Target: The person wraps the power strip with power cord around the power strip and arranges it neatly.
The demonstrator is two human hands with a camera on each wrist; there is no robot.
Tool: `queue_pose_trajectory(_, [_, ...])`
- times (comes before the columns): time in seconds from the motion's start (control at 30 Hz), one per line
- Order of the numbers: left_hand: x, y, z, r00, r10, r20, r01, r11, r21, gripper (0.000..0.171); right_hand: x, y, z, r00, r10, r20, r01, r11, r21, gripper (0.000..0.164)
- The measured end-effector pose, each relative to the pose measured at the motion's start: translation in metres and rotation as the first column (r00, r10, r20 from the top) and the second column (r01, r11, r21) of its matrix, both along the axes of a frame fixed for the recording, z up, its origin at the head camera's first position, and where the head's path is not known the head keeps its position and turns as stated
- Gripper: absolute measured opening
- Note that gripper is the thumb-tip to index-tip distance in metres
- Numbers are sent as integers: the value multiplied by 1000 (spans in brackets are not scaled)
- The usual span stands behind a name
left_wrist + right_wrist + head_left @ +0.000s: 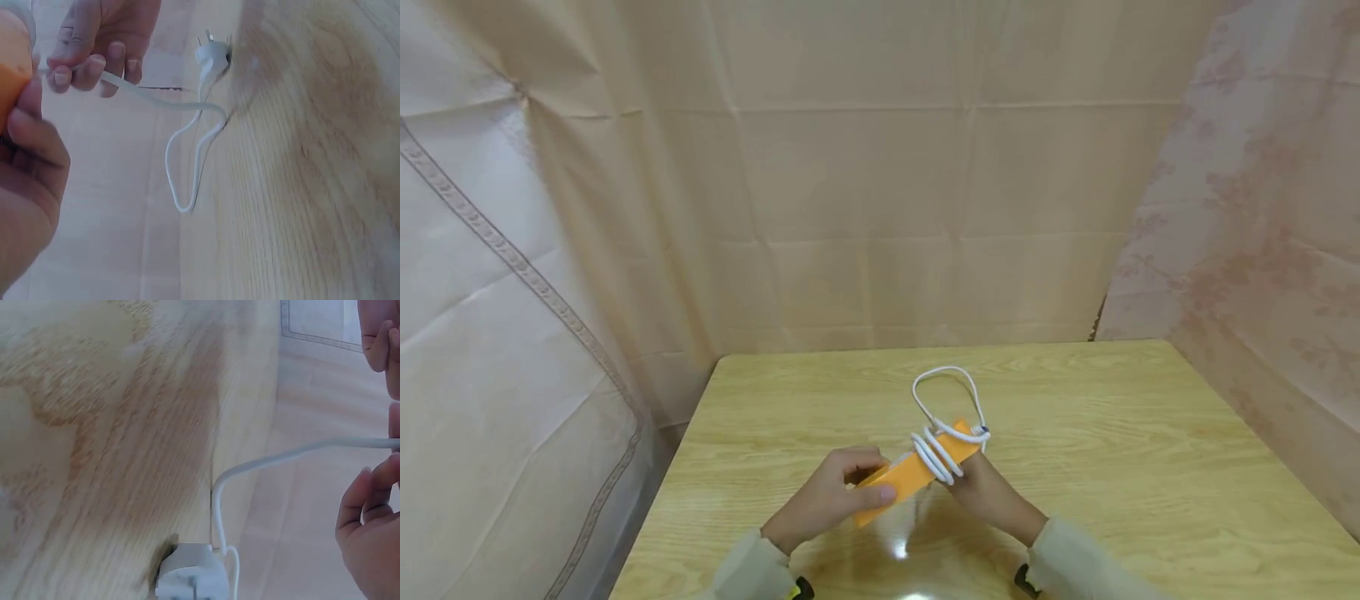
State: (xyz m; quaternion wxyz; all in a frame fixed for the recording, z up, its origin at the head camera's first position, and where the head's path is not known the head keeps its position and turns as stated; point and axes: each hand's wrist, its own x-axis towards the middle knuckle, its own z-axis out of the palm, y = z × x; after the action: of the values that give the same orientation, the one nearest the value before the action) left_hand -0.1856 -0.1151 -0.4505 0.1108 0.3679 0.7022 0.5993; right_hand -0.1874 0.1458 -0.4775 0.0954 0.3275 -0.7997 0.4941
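An orange power strip is tilted above the table, with several turns of its white cord wound around its far half. My left hand grips the near end, thumb on the orange side. Partly hidden behind the far end is my right hand. In the left wrist view, the right hand's fingers pinch the cord close to the strip. The right wrist view also has the cord running from my right hand. A white plug lies on the table, its pins showing.
The wood-grain table stretches around both hands. Beige cloth hangs behind it, with a pale banded curtain on the left and flowered cloth on the right. A slack loop of cord lies beyond the strip.
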Motion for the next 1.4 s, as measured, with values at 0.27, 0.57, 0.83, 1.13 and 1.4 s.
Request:
queue_pose_trajectory(0.27, [1,4,3,982,166,86,-163,986,-37,15,-8,-5,8,990,57,127,-58,998,2,12])
queue_pose_trajectory(0.57, [-1,4,3,962,250,113,-244,967,-68,17,-5,-6,3,997,19,76,-23,998,55,17])
queue_pose_trajectory(0.83, [-4,6,6,912,384,143,-374,923,-90,21,-3,-2,-5,998,51,37,-52,998,35,12])
queue_pose_trajectory(1.13, [-2,11,9,887,459,45,-449,882,-142,26,-3,-2,-7,1000,-4,-9,4,997,82,15])
queue_pose_trajectory(1.4, [-10,-2,4,854,520,24,-512,847,-142,27,-1,4,-14,998,-29,-48,36,988,148,13])
